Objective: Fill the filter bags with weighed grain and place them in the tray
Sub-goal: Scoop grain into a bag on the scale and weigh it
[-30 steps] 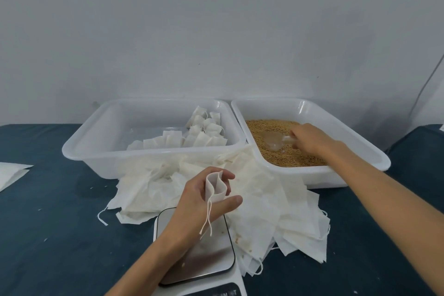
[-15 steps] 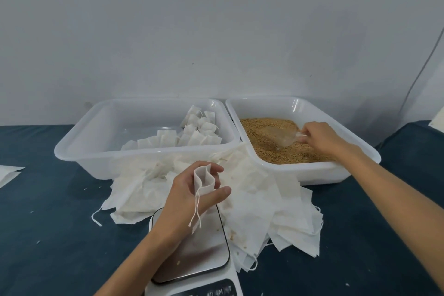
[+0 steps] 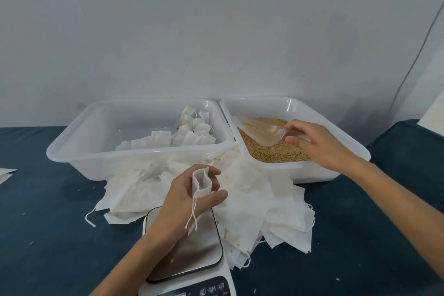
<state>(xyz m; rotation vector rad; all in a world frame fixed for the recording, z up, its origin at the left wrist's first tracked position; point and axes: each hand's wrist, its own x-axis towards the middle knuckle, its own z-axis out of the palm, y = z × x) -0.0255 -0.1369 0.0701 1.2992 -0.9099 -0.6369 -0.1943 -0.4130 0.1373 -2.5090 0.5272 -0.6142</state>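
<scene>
We find one open filter bag [image 3: 202, 181] held mouth-up in the left hand [image 3: 189, 196], whose grip pinches it between thumb and fingers just above the scale [image 3: 189, 257], drawstring hanging loose. The right hand [image 3: 317, 145] has its grip closed round the handle of one clear scoop [image 3: 260, 131], which sits raised over the grain [image 3: 274, 151] in the right tub [image 3: 350, 149]; whether the scoop carries a full load we cannot tell. In our judgement the step in hand is the transfer: the scoop should travel level to the bag, its lip set inside the mouth before tipping, and the pour kept slow so the reading can be checked and nothing spills onto the empty bags [image 3: 252, 202] heaped between. The left grip should keep the mouth spread wide. Count: two tubs, one scale, one scoop, one bag in hand. The tray [image 3: 79, 149] holds a cluster of filled bags [image 3: 189, 134], more than a dozen, exact number unclear. All rests on the dark tabletop [image 3: 52, 235].
</scene>
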